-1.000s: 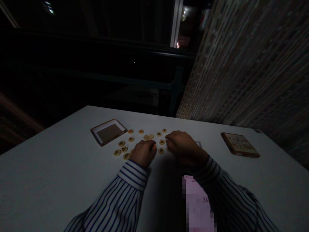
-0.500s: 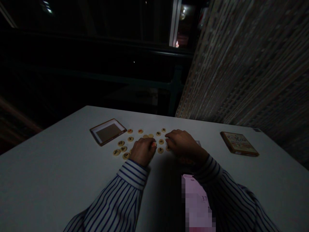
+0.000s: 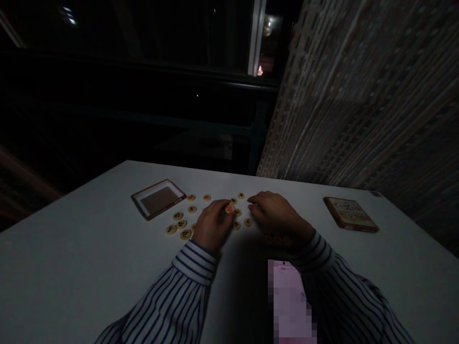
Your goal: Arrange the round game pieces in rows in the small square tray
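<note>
My left hand (image 3: 212, 226) pinches a round xiangqi piece with a red character (image 3: 230, 209) between thumb and fingers, tilted so its face shows. Across from it, my right hand (image 3: 278, 215) hovers with thumb and forefinger apart and nothing visible between them. A black-marked xiangqi piece (image 3: 248, 221) lies just below my right thumb. Between the hands are several more pieces, one of them a black-marked piece (image 3: 241, 195) at the back. Left of my left hand several others lie loose, including a black-marked piece (image 3: 185, 234). Dim pieces (image 3: 278, 240) sit in shadow under my right wrist.
An open shallow box (image 3: 147, 216) stands at the left on the white table (image 3: 89, 248). The decorated box lid (image 3: 351, 213) lies at the right. A lit phone (image 3: 292, 301) is by my right forearm. Behind the table hangs a string curtain (image 3: 322, 95).
My left hand has raised the red-marked piece slightly and turned its face into view. My right thumb and forefinger have come away from a piece, which now shows fully. The view shifted slightly.
</note>
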Tool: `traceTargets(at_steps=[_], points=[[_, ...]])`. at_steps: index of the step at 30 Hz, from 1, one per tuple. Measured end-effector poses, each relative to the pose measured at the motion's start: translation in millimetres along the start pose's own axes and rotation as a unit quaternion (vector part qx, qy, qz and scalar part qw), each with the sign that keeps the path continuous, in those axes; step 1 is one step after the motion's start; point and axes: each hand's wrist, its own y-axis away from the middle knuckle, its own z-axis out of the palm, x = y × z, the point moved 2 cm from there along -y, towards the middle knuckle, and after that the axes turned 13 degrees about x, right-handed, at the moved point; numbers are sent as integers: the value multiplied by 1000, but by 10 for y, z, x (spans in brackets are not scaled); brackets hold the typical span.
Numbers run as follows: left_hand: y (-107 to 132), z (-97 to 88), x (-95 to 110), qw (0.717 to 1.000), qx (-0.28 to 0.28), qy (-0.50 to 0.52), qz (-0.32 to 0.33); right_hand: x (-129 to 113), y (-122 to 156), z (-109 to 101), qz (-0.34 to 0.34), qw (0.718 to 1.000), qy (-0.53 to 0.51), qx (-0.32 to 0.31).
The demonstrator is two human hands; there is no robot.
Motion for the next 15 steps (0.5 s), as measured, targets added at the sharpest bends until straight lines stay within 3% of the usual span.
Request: traceTargets(at_steps=[6,15], points=[[7,-19,79,997,31,54,-35,62,43,-86,0,1000,-2,4],[68,64,129,988,31,125,-90,235,227,-118,7,999,-43,25]])
